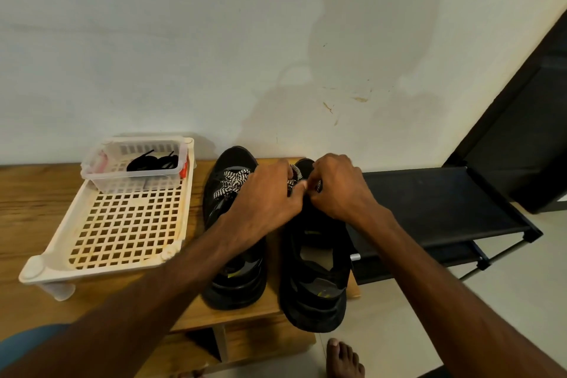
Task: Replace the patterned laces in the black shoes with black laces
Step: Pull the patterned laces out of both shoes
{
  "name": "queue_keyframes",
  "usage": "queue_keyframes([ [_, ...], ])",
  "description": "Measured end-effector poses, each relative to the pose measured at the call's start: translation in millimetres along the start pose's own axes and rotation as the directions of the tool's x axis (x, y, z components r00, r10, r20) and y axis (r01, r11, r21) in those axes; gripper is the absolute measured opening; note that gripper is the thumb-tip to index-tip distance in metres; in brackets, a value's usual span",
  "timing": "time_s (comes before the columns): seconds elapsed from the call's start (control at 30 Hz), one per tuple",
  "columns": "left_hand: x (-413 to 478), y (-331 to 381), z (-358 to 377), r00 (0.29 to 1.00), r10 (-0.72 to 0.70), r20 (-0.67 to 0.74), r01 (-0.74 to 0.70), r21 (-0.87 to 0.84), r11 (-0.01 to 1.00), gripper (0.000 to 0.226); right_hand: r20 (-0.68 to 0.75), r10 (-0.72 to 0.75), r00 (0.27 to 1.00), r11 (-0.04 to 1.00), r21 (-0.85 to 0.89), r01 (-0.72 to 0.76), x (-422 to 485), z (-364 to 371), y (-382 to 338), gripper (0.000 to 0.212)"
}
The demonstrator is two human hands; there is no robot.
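Two black shoes lie side by side on the wooden desk (36, 193). Their long axes are parallel, toes toward the wall (214, 40), heels toward the person.

Left hand (267, 196) and right hand (334, 187) meet over the toe end of the worked shoe (313, 273). Fingers (319, 173) of both hands are curled tight and pinch the patterned lace (296, 169). A black lace tip shows at the right hand. This shoe's heel overhangs the desk's near edge.

The second shoe (236, 255) sits just left of the fingers, its own patterned lace loose across the front.

Black laces (153, 159) lie coiled well left of the fingers, inside a clear tub (135, 182) on a cream tray (122, 224). A black rack (435, 202) stands right of the fingers.
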State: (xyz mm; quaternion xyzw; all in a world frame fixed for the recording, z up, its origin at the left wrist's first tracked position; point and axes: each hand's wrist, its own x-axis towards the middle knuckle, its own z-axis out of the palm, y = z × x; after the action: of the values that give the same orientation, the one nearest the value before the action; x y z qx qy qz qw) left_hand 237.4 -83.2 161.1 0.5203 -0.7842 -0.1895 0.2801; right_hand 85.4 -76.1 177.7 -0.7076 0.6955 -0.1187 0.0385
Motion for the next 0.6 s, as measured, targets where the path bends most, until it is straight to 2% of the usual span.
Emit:
queue_keyframes([
  [0.07, 2, -5, -8, 0.999, 0.020, 0.042, -0.020, 0.003, 1.000, 0.019, 0.015, -0.001, 1.000, 0.999, 0.036, 0.001, 0, 5, 0, 0.010],
  [0.2, 10, -5, -15, 0.983, 0.063, 0.171, -0.105, 0.254, 0.962, 0.041, -0.012, 0.001, 1.000, 0.987, 0.163, 0.001, 1, 10, 6, 0.015],
  [0.33, 17, 1, -15, 0.992, 0.044, 0.117, -0.092, 0.442, 0.892, 0.030, 0.002, -0.062, 0.998, 0.981, 0.183, 0.061, -1, 8, 9, 0.020],
  [0.47, 24, -17, -32, 0.998, 0.054, 0.020, -0.057, 0.369, 0.928, 0.017, 0.003, -0.057, 0.998, 0.982, 0.178, 0.056, -3, 3, 11, 0.015],
  [0.53, 25, -26, -43, 0.992, 0.084, -0.094, -0.055, 0.277, 0.959, 0.014, 0.005, -0.052, 0.999, 0.980, 0.195, 0.050, -3, 3, 10, 0.013],
  [0.6, 25, -30, -54, 0.966, 0.052, -0.255, -0.024, 0.112, 0.993, 0.016, -0.001, -0.065, 0.998, 0.979, 0.193, 0.064, -3, 4, 8, 0.014],
])
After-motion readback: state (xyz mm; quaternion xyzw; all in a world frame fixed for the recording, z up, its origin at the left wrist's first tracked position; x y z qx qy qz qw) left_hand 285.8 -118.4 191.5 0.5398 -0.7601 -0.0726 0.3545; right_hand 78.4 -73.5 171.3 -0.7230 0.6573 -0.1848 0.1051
